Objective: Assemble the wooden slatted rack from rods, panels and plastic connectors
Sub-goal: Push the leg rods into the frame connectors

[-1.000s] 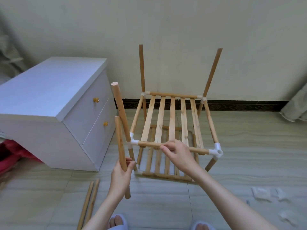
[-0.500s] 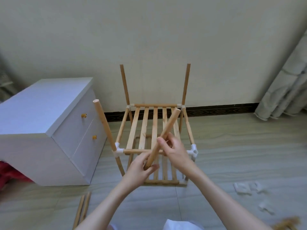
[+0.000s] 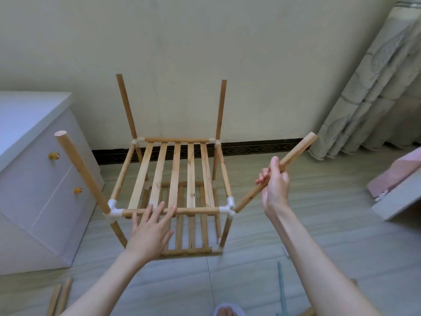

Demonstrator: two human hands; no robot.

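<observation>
Three uprights: three posts already stand in the corners of the rack [image 3: 175,179]; the near-right connector [image 3: 229,207] has none seated.
Fourth rod: the rod [image 3: 276,172] slants, its lower tip at that connector, probably being lined up with the socket.
Right hand: the right hand [image 3: 274,181] is wrapped round the rod at mid-length, fingers curled tight, likely to steer and push it.
Left hand: the left hand [image 3: 151,226] lies flat, fingers spread, on the front rail [image 3: 200,210], holding nothing, seemingly to steady the frame.
Spares: two loose rods [image 3: 59,297] lie on the floor near the cabinet [image 3: 34,179].
</observation>
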